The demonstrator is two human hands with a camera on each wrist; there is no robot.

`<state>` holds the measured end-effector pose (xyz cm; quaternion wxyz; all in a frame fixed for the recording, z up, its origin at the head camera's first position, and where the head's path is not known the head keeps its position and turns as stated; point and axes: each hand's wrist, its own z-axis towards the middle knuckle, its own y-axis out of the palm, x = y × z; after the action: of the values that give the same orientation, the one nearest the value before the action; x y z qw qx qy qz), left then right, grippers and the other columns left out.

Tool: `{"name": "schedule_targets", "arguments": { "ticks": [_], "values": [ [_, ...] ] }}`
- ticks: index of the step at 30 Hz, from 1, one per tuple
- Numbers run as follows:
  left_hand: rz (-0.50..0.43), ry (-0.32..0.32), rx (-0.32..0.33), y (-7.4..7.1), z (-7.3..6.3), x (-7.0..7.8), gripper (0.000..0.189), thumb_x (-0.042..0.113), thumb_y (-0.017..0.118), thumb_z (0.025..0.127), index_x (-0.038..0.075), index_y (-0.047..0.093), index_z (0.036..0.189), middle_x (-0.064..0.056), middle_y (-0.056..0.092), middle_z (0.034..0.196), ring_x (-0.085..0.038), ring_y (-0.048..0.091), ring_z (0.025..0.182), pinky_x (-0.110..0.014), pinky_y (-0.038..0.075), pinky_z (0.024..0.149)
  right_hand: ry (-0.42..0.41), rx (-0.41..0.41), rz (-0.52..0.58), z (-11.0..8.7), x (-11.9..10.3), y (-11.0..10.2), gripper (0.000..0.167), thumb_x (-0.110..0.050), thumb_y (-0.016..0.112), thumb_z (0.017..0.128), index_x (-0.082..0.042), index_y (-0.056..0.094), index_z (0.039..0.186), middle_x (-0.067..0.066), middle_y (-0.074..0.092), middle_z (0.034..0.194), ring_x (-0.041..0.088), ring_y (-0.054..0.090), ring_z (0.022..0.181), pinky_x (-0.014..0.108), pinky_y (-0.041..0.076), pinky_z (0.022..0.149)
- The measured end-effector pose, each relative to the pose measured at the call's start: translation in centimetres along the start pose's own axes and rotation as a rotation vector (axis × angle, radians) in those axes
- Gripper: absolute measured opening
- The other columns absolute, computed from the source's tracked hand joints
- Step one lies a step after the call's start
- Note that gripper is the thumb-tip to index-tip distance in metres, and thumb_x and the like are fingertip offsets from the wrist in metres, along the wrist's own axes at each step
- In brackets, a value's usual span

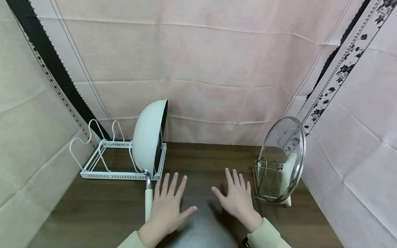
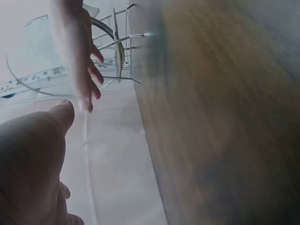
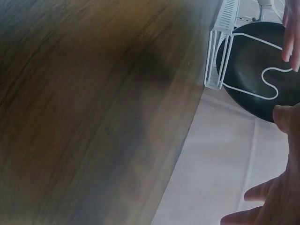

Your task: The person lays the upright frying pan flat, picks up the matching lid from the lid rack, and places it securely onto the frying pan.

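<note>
My left hand [image 1: 169,206] hovers with its fingers spread and holds nothing; in the head view it overlaps the area beside the pale pan handle [image 1: 149,203]. The frying pan [image 1: 147,134], white outside and dark inside [image 3: 248,65], stands on edge in a white wire rack [image 1: 113,175]. My right hand [image 1: 238,201] is likewise spread and grips nothing, left of a glass lid [image 1: 297,172]. That lid leans upright in a small wire stand [image 1: 256,181]. A white handle [image 1: 286,174] shows behind or on the glass; its lower part reaches the tabletop.
A dark wooden tabletop [image 1: 192,162] lies under both hands. Pale cloth walls hang at the back [image 1: 201,69], the left [image 1: 31,131] and the right [image 1: 356,137]. The rack's other curved dividers [image 1: 100,155] rise left of the pan.
</note>
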<state>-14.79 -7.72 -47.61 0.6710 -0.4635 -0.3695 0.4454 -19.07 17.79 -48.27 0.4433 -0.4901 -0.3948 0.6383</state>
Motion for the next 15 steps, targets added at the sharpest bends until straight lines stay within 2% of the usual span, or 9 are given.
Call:
{"name": "schedule_targets", "arguments": {
  "ticks": [3,8,15],
  "values": [
    [-0.023,-0.006,0.011,0.2,-0.4,-0.6,0.098,0.084,0.030,0.081,0.023,0.014,0.156,-0.013,0.014,0.159,-0.037,-0.002,0.145,-0.060,0.005,0.111,0.003,0.002,0.061,0.1,-0.1,0.0,0.098,-0.082,0.035,0.082,-0.020,0.021,0.155,0.015,0.026,0.156,0.040,0.025,0.140,0.065,0.017,0.107],
    [-0.088,-0.008,0.030,0.1,-1.4,-1.5,0.096,0.082,0.032,0.083,0.026,0.005,0.156,-0.008,0.009,0.161,-0.031,-0.007,0.146,-0.057,0.004,0.112,0.031,0.016,0.226,0.3,-0.5,0.0,0.093,-0.077,0.043,0.084,-0.020,0.023,0.155,0.014,0.034,0.152,0.038,0.032,0.137,0.060,0.028,0.105],
    [-0.153,0.010,0.126,-0.5,-2.3,-2.6,0.098,0.075,0.045,0.085,0.022,0.005,0.157,-0.006,0.005,0.162,-0.032,-0.005,0.146,-0.058,0.006,0.111,0.125,-0.031,0.422,0.8,-0.7,-0.1,0.090,-0.074,0.051,0.083,-0.025,0.025,0.154,0.010,0.036,0.151,0.035,0.036,0.136,0.058,0.033,0.103]
  ]
}}
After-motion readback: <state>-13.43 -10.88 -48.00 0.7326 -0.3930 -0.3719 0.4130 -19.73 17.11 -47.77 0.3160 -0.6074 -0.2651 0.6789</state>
